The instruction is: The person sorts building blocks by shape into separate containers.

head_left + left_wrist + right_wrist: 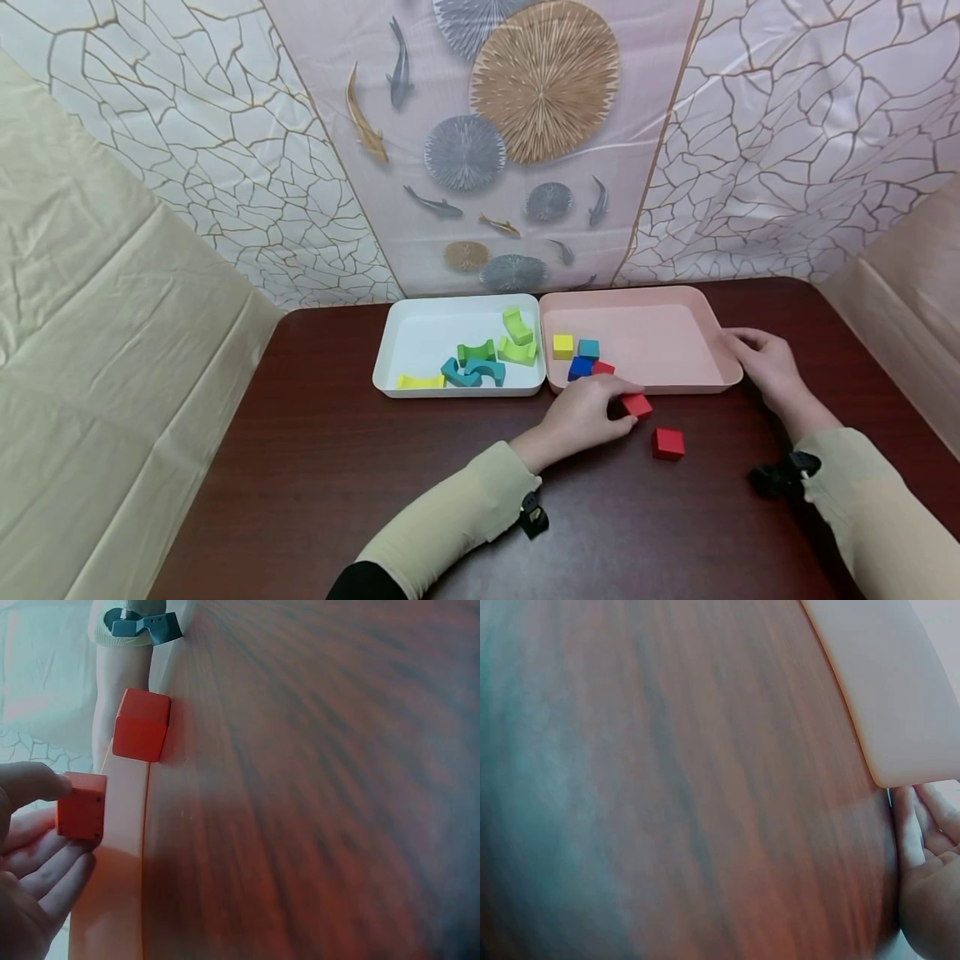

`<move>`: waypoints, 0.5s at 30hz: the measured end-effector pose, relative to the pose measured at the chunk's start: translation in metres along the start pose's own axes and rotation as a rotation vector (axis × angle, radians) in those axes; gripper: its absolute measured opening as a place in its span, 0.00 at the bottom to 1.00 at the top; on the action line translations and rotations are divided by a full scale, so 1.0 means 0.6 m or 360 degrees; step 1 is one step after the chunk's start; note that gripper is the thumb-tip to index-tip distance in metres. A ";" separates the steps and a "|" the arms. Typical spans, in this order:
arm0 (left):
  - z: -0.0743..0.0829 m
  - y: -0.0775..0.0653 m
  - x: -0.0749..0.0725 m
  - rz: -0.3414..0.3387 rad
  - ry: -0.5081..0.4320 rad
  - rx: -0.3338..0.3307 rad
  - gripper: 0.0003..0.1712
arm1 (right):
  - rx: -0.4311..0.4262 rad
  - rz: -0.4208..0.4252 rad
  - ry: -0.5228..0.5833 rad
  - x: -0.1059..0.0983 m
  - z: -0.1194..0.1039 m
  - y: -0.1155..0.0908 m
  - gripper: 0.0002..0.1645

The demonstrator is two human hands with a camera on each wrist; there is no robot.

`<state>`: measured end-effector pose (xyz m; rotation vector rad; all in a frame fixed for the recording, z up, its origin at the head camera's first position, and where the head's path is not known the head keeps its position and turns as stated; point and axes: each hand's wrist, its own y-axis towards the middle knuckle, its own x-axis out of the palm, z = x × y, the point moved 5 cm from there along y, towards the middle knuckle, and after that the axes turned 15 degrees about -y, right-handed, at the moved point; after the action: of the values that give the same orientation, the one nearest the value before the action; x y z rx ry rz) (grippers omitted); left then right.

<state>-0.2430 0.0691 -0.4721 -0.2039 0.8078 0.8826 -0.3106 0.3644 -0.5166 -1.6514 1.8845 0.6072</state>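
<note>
My left hand pinches a red cube between thumb and fingers at the front edge of the pink tray. In the left wrist view, small dark dots mark one face of this held cube. A second red cube sits on the table just to the right and nearer to me. My right hand touches the pink tray's right end, its fingers fairly straight against the corner. Inside that tray, yellow, teal, blue and partly hidden red cubes stand grouped at the left.
A white tray adjoins the pink one on the left. It holds light-green, darker green, teal and yellow curved blocks. Both trays stand at the back of the dark wooden table, before a patterned cloth.
</note>
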 end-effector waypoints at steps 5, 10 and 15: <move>0.003 -0.002 -0.006 0.0066 -0.0052 0.0052 0.25 | 0.0006 -0.0002 -0.0009 0.001 -0.001 0.000 0.46; 0.001 -0.002 -0.012 0.0129 -0.0093 0.0063 0.26 | 0.0007 0.0002 -0.0011 0.001 -0.002 -0.001 0.44; 0.001 -0.001 -0.016 0.0188 -0.0106 0.0086 0.26 | -0.0001 0.0012 -0.0015 0.001 -0.002 0.000 0.43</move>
<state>-0.2458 0.0628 -0.4651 -0.0794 0.7864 0.9726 -0.3107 0.3633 -0.5159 -1.6397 1.8848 0.6178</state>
